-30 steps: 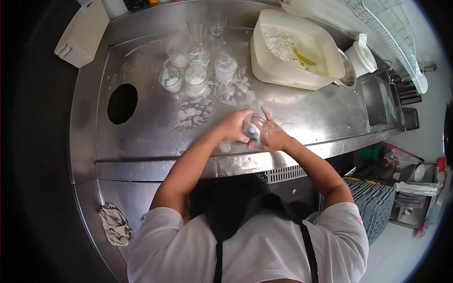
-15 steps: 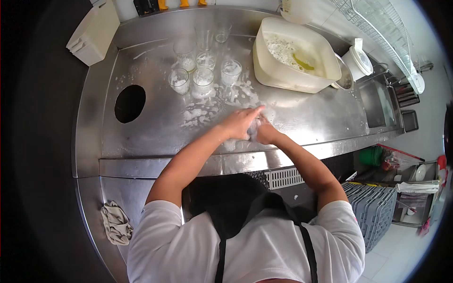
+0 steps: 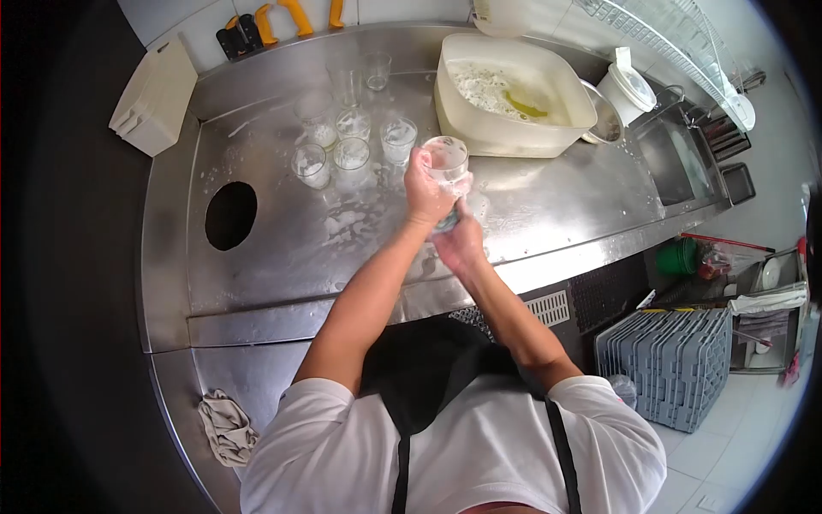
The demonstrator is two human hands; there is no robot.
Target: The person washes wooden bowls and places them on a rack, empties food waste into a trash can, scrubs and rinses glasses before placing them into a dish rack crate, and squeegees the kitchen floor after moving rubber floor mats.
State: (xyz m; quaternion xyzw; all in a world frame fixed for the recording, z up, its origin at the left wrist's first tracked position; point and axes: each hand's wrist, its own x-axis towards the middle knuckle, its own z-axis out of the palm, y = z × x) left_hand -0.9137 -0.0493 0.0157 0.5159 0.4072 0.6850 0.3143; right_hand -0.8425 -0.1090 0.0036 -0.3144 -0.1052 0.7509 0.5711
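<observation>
A soapy clear drinking glass (image 3: 446, 156) is held up tilted over the steel counter, its rim facing away from me. My left hand (image 3: 427, 197) wraps round the side of this glass. Below it, my right hand (image 3: 462, 243) closes on the lower end; part of its grip is hidden. Something greenish shows between the two hands, too unclear to name. Just left of my hands stand several foamy glasses, among them a near one (image 3: 351, 158) and one closest to my left hand (image 3: 398, 140).
A large white tub (image 3: 514, 141) of sudsy water with a yellow-green item stands behind my hands. Foam wets the counter (image 3: 291, 265), which has a round hole (image 3: 231, 216) at left. A metal bowl (image 3: 606, 116), white bucket (image 3: 628, 90) and sink (image 3: 685, 163) lie right.
Both hands have risen from low over the counter, bringing the glass up and away from me into clear sight. The camera view has shifted slightly.
</observation>
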